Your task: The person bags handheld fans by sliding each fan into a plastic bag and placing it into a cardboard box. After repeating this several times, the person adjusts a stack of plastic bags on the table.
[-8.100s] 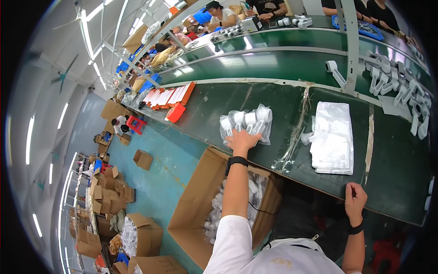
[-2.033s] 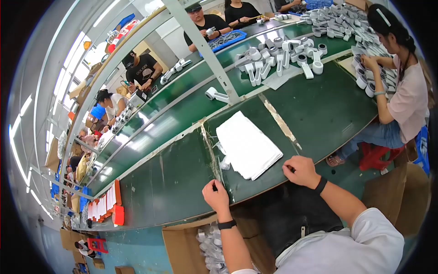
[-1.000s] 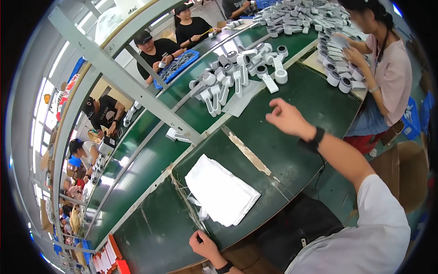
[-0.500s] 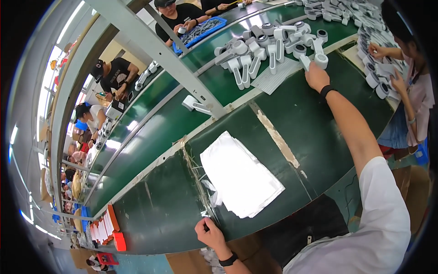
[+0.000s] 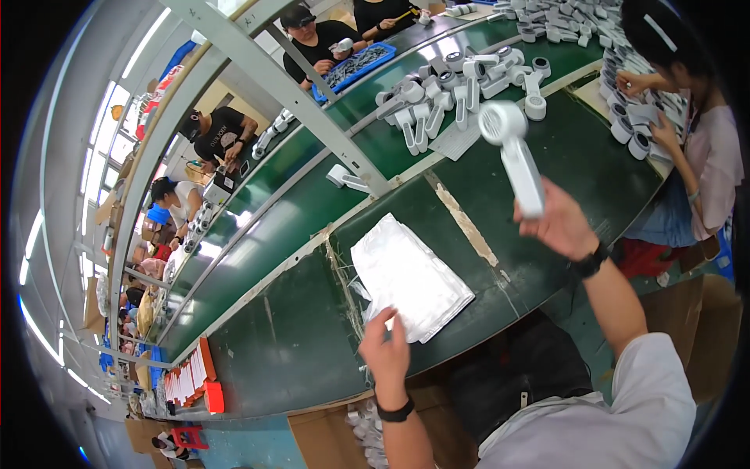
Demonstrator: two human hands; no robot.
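My right hand (image 5: 558, 223) grips a white handheld fan (image 5: 516, 156) by the lower end of its handle. The fan is raised over the green worktable (image 5: 273, 344), its round grilled head uppermost. A flat stack of white bags (image 5: 410, 277) lies in front of me on the table. At the stack's near left corner is my left hand (image 5: 387, 352), empty, with thumb and fingers apart. Whether its fingertips touch the bags I cannot tell. Farther off, a heap of similar fans (image 5: 449, 90) covers part of the green conveyor beside a pale ribbed sheet (image 5: 459, 141).
A grey metal post (image 5: 312, 117) slants up at the table's far edge, with a lone fan (image 5: 348, 178) beside it. Orange trays holding white papers (image 5: 191, 379) are at far left. A co-worker in pink (image 5: 703, 156) handles parts at right; others sit across the conveyor.
My right hand has lifted a fan from the heap's near side and brought it closer. My left hand has risen to the bag stack and opened. The view has shifted slightly.
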